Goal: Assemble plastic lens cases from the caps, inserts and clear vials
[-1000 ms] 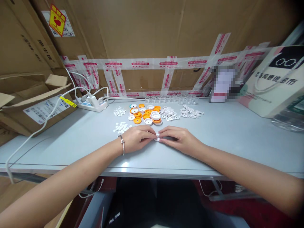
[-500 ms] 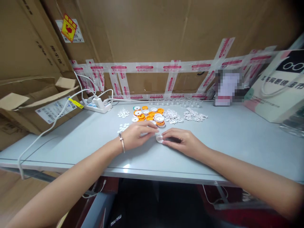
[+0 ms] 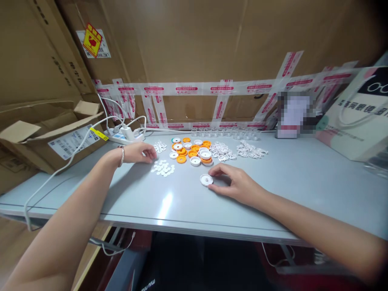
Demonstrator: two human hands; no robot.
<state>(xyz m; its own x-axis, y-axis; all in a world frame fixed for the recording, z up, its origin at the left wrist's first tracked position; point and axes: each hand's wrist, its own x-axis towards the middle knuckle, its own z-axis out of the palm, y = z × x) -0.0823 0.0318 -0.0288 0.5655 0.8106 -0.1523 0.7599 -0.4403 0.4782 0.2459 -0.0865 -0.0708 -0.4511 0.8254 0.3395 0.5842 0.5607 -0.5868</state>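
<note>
In the head view, my right hand [image 3: 238, 184] grips the right edge of a white round dish-like part [image 3: 206, 180] between thumb and fingers. The part lies flat on the table and has a small raised bit in its middle. My left hand [image 3: 141, 152] is at the left, fingers curled together and pointing down. Its fingertips are beside a small pile of white flower-shaped pieces [image 3: 160, 146] and just above a spread of small white discs [image 3: 163, 168]. Whether anything is between them is hidden.
Orange rings [image 3: 181, 159] and white rings [image 3: 195, 161] cluster mid-table. White openwork pieces [image 3: 251, 149] lie to their right. Clear cups [image 3: 224, 131] line the back. A power strip [image 3: 127, 138], cardboard box [image 3: 69, 137], phone [image 3: 292, 117] and paper bag [image 3: 351, 125] stand around.
My left hand has left the white round part and moved left to the small white pieces, uncovering the discs and rings. My right hand stays at the part. The view has shifted slightly.
</note>
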